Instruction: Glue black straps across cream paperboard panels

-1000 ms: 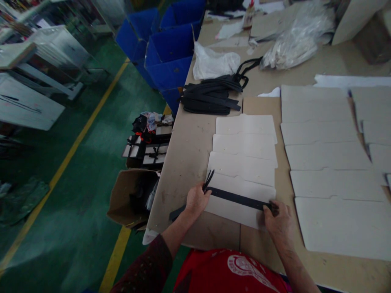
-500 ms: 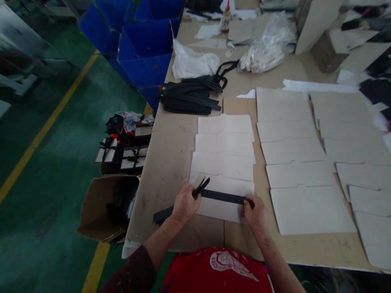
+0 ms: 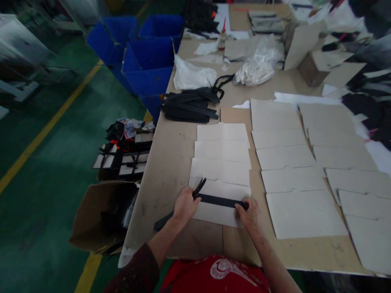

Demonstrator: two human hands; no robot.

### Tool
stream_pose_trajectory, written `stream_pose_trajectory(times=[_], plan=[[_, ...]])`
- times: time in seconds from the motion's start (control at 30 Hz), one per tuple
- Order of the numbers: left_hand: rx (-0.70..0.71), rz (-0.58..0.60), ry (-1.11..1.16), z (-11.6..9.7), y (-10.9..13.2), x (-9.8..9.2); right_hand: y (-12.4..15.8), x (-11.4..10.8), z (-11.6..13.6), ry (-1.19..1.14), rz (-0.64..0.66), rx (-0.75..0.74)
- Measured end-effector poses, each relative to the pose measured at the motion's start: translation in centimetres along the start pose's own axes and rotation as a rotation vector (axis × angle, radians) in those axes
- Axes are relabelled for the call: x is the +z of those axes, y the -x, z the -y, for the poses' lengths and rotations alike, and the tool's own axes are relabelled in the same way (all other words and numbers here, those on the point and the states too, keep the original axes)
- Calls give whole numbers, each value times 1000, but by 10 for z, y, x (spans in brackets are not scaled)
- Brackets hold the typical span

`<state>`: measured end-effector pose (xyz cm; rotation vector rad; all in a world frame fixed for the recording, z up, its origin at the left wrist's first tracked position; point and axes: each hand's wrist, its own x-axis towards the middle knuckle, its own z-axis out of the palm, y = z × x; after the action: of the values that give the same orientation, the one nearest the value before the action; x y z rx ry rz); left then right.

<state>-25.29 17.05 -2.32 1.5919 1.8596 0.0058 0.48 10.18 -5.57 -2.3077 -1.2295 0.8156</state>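
left hand [image 3: 186,205]: fingers closed on the black strap [image 3: 221,200] at the left edge of the nearest white card [image 3: 214,213]
right hand [image 3: 252,211]: fingers curled down onto the strap's right end, holding it at the card's right edge
black strap: lies flat, stretched left-right across the nearest card between both hands; two loose tails [image 3: 200,186] stick up far-right of the left hand; another length runs near-left from under that hand onto the bare desk [image 3: 166,171]
nearest white card: closest of a column of four overlapping cards, near desk edge
strap pile [image 3: 189,106]: black, far end of that column, well apart from the hands
grey boards [image 3: 293,156]: rows, right of the cards
blue bins [image 3: 149,61]: far left, beside desk
cardboard box [image 3: 97,209]: on the floor, near left
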Motion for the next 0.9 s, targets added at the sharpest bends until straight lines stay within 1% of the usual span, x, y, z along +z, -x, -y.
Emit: stream_pose_trajectory(times=[0.13,0.2,0.27,0.33,0.4,0.47,0.5,0.53,0.57,0.63,0.7,0.73,0.77,0.8,0.9], plan=[[22,81,101,-2,6,-29,-1,-17,4,-92,5,-51],[37,146,177,-2,16,-42,4,-24,10,-162,-4,-50],[49,244,262,-1,30,-50,13,-28,23,-256,33,-52],[50,340,330,-1,43,-51,25,-25,43,-337,134,-102],[46,384,357,0,53,-49,35,-18,63,-361,243,-192],[39,365,335,2,58,-45,39,-9,75,-350,272,-286],[36,330,307,4,58,-44,39,-4,77,-333,247,-327],[37,279,272,7,57,-42,37,1,75,-310,195,-361],[43,220,233,10,55,-41,34,4,69,-280,112,-387],[69,116,155,15,49,-37,26,9,50,-188,-95,-408],[91,60,88,19,42,-31,19,10,26,-59,-268,-382],[93,45,59,20,39,-28,17,9,14,11,-316,-356],[90,32,33,20,36,-25,16,9,3,75,-334,-332],[84,19,11,21,35,-21,15,9,-7,124,-326,-315],[75,-3,-41,22,34,-12,20,11,-26,145,-262,-313]])
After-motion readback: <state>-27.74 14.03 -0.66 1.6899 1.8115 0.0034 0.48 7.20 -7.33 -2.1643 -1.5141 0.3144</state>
